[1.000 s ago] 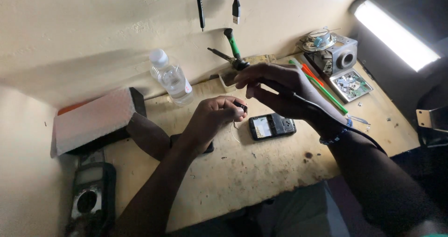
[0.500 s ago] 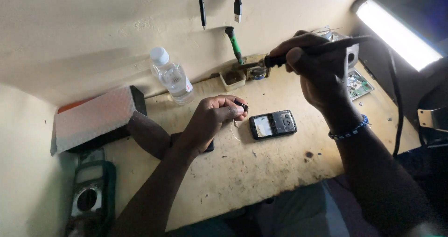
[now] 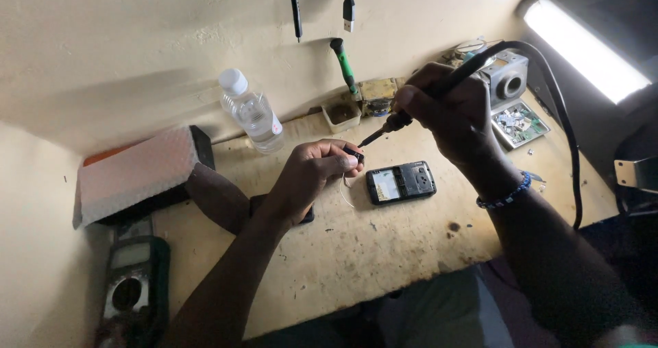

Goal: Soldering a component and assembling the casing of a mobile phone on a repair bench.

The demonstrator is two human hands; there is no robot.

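The person is sitting at a worn, pale workbench that is butting against a cream wall, with stains and small burn marks showing across the top. The left hand is hovering above the bench, its fingers pinched together on a small dark part with a thin wire hanging below it. The right hand is wrapped tight around a soldering iron, whose tip is pointing down at the part and nearly touching it. A small opened phone is lying flat on the bench just beside both hands. A plastic water bottle is standing upright near the wall. A multimeter is resting at the left edge. A strip light is glowing at the upper right, and two cables are hanging down the wall.
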